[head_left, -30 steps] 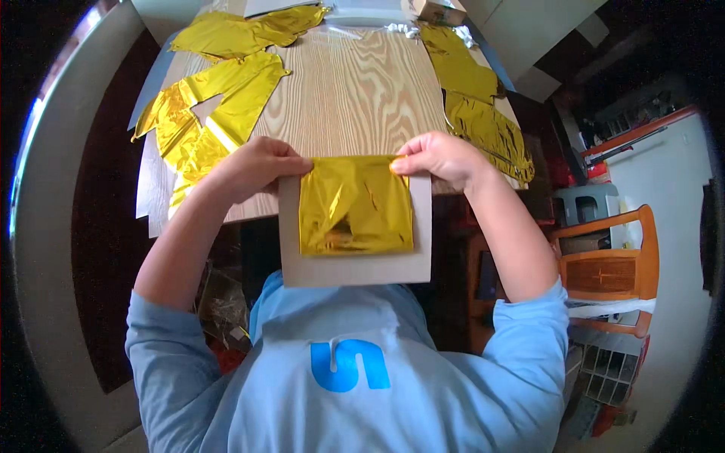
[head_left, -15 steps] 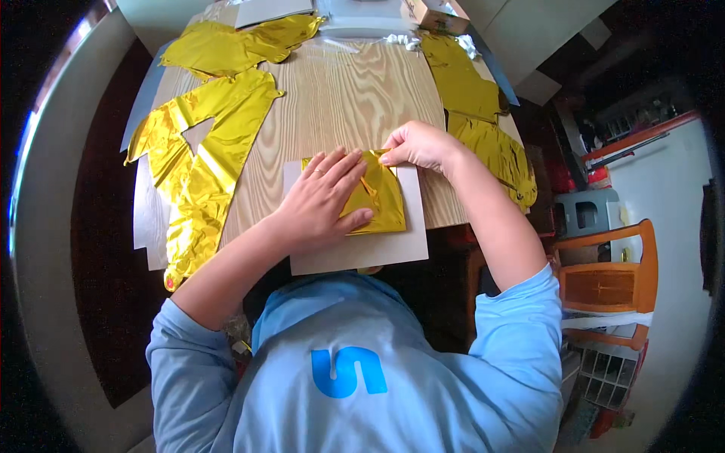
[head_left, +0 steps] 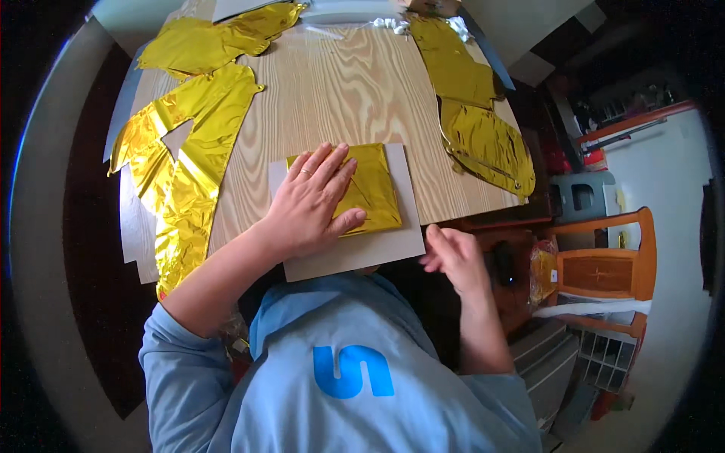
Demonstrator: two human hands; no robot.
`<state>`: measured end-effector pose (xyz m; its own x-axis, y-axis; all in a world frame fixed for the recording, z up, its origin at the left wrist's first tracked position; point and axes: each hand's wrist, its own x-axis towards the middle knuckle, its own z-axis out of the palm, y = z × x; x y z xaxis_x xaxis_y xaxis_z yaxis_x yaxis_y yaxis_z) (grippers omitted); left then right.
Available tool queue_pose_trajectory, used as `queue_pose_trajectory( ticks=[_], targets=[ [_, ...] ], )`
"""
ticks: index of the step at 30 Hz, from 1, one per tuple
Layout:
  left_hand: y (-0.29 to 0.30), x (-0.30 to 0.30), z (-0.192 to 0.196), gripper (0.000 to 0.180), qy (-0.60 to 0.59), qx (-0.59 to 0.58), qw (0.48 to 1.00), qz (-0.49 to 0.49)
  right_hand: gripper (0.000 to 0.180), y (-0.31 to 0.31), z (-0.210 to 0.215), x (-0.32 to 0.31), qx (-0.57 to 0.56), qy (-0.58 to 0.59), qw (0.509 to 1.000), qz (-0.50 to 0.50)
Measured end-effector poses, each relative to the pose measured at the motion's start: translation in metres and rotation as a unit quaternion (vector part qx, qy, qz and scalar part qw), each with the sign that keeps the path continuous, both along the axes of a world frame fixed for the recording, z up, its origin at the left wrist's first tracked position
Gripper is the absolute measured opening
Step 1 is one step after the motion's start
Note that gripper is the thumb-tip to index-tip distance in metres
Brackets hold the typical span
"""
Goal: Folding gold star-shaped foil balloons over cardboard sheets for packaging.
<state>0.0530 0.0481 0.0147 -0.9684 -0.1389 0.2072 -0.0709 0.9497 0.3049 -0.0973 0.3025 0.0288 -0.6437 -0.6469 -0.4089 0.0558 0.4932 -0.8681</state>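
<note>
A folded gold foil balloon lies as a flat, roughly square packet on a light grey card at the table's front edge. My left hand rests on the packet's left part with its fingers stretched out, and it hides that side. Off the card's front right corner, just beyond the table edge, is my right hand. Its thumb and forefinger stand apart, the other fingers are loosely bent and slightly blurred, and nothing shows in them.
Unfolded gold foil balloons lie flat on the wooden table: one at the left, another at the far left and more gold foil along the right. White crumpled bits sit at the back. A wooden chair stands right.
My right hand has let go of the packet's far right corner and come back toward me, past the table edge. The packet's right part now lies uncovered. My left hand stays on it.
</note>
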Motion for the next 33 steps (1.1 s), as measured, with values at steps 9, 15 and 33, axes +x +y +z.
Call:
queue_pose_trajectory(
  ticks=[9, 15, 33],
  targets=[
    [0.003, 0.001, 0.005, 0.069, 0.028, -0.022, 0.999, -0.003, 0.038, -0.029, -0.032, 0.029, -0.084, -0.088, 0.988, -0.097],
    [0.000, 0.001, 0.012, 0.060, 0.023, 0.010, 1.000, -0.002, 0.032, -0.027, -0.038, 0.033, -0.138, -0.113, 0.977, -0.116],
    [-0.002, 0.002, 0.008, 0.057, 0.068, 0.034, 0.997, -0.016, 0.028, -0.034, -0.001, 0.019, -0.123, -0.059, 0.990, -0.035]
  ],
)
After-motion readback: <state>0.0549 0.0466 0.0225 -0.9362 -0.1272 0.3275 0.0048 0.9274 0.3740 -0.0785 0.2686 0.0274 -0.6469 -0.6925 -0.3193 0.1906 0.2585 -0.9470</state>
